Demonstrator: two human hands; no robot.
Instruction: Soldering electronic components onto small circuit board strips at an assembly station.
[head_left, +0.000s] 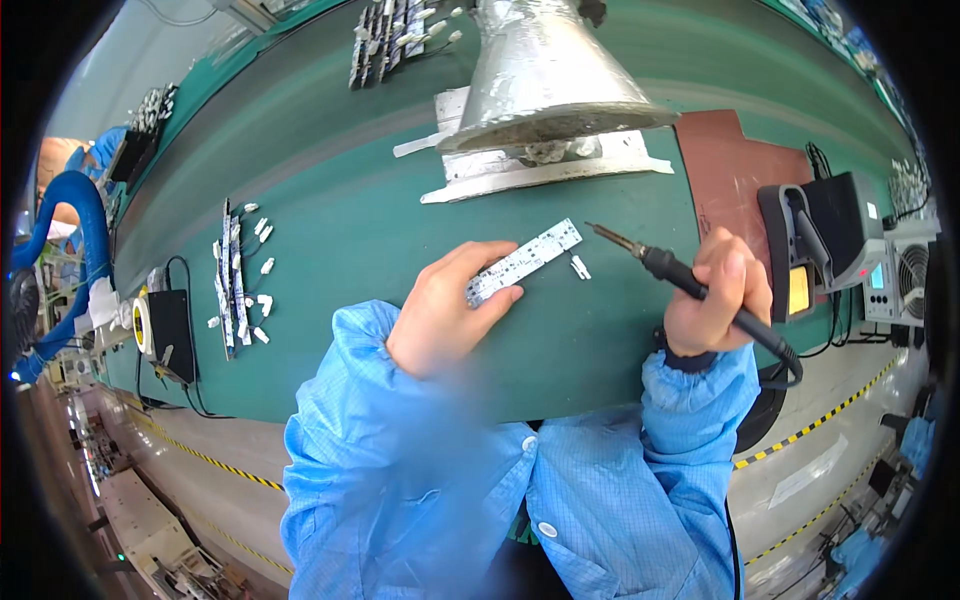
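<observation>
My left hand (455, 305) grips a narrow white circuit board (525, 262) between thumb and fingers, just above the green mat. From the board's right end hangs a small white connector (580, 267) on a short lead. My right hand (720, 295) is closed round the black handle of a soldering iron (668, 268). The iron's tip points up and left, a short way right of the board's far end and apparently apart from it. Part of the board lies hidden under my left fingers.
A metal fume hood (560, 75) stands over a white tray (540, 178) at the back. Several boards with connectors (232, 280) lie at left; more boards (385, 40) lie far back. A soldering station (830, 235) sits right, by a brown mat (735, 165). A blue hose (90, 230) curves at far left.
</observation>
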